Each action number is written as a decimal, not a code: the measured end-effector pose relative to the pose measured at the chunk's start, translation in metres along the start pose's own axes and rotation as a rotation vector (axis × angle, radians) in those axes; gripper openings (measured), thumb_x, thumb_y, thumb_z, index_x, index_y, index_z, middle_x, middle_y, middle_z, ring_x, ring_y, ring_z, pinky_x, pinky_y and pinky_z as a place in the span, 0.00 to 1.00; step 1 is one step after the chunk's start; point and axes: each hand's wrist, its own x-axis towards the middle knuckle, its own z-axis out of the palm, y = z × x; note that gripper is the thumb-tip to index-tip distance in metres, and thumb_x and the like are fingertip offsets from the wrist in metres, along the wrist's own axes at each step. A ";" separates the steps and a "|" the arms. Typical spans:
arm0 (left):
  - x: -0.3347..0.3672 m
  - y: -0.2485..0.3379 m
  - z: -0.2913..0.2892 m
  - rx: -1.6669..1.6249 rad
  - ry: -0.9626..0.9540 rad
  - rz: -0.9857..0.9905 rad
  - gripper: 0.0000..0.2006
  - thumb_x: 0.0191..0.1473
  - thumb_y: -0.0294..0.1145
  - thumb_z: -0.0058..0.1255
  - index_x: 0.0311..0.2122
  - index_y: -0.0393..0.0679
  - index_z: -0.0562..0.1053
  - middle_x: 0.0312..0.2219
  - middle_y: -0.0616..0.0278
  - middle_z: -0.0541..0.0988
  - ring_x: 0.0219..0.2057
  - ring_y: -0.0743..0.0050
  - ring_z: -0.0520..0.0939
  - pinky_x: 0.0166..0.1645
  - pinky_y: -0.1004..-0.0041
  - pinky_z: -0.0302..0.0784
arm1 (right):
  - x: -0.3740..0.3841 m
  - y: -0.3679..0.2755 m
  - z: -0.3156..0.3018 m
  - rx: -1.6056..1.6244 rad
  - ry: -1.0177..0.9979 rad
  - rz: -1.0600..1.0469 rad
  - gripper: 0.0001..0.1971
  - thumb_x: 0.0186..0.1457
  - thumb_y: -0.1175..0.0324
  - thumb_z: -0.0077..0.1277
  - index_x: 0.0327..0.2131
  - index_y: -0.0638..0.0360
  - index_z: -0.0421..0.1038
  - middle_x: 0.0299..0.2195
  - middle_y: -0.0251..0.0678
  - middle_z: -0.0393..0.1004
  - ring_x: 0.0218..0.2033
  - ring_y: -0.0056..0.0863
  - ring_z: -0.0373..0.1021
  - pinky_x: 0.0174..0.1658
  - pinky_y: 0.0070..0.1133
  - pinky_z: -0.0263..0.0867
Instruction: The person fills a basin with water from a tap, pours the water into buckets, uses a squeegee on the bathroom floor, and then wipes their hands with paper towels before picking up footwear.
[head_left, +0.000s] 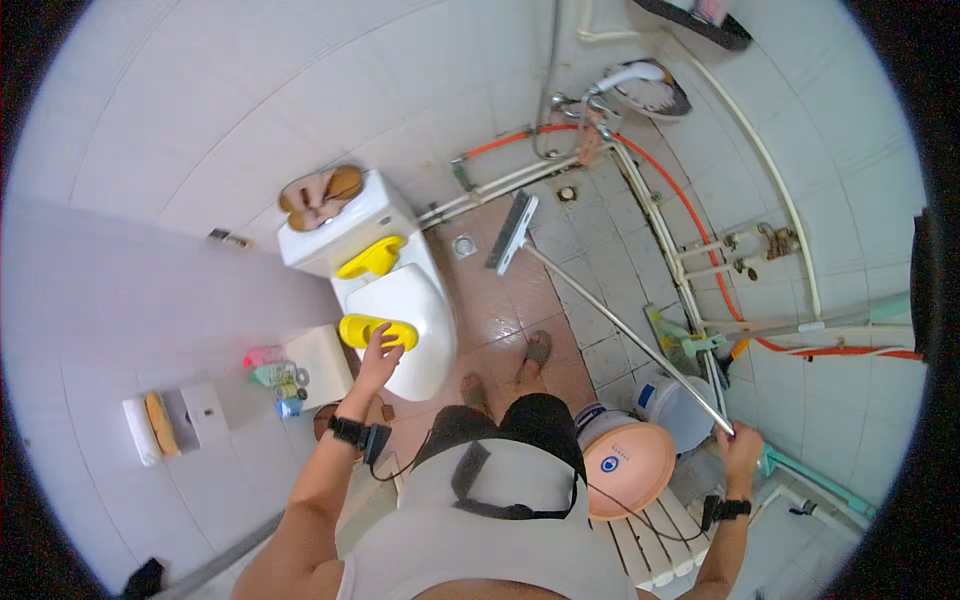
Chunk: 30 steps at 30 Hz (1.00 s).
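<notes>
My left hand (378,362) has its fingers on the near end of a yellow slipper (358,329), which is over the lid of the white toilet (425,340). Another yellow slipper (372,258) rests farther back, between the lid and the tank. At the right, my right hand (738,452) is closed around the top end of a metal pole. It belongs to a floor brush (512,234), whose white and dark grey head is on the reddish floor tiles beyond the toilet.
Brown and pink slippers (322,196) lie on the toilet tank. A pink basin (628,468) and white bucket (675,412) stand right of my legs, near a slatted white bench (655,540). Pipes and an orange hose (690,205) line the right wall. Floor drain (464,246) ahead.
</notes>
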 end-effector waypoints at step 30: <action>0.031 0.070 -0.079 0.455 0.614 0.851 0.35 0.38 0.44 0.63 0.55 0.56 0.64 0.36 0.63 0.69 0.43 0.61 0.69 0.53 0.48 0.51 | -0.226 -0.034 -0.023 0.413 0.367 0.135 0.19 0.43 0.71 0.55 0.12 0.61 0.53 0.10 0.30 0.47 0.15 0.19 0.45 0.19 0.24 0.41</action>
